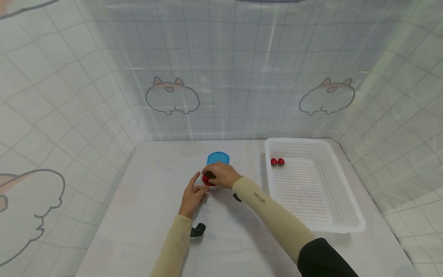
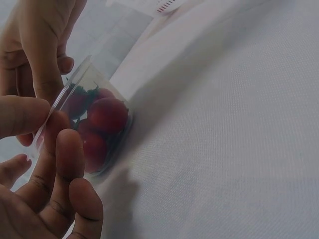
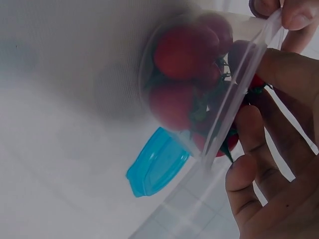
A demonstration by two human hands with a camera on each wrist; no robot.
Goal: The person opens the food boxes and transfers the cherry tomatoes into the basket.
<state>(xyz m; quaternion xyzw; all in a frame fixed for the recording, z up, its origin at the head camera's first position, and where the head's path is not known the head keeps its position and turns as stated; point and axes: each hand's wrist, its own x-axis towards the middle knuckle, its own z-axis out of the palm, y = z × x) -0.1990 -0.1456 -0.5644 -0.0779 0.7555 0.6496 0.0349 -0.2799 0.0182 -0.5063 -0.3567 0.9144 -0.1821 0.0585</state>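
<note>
Pinches the clear, cup-shaped plastic tub at rim with left grip and a round red tomato with right grip, so may tip tub by overpressing.

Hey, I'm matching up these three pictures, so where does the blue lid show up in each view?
Head: the blue lid is near the picture's middle, slightly below center, just above the right hand.
Left wrist: not in this picture.
Right wrist: below center and a little left, under the lower edge of the clear container.
Shared landmark: that container, with red tomatoes inside.
</note>
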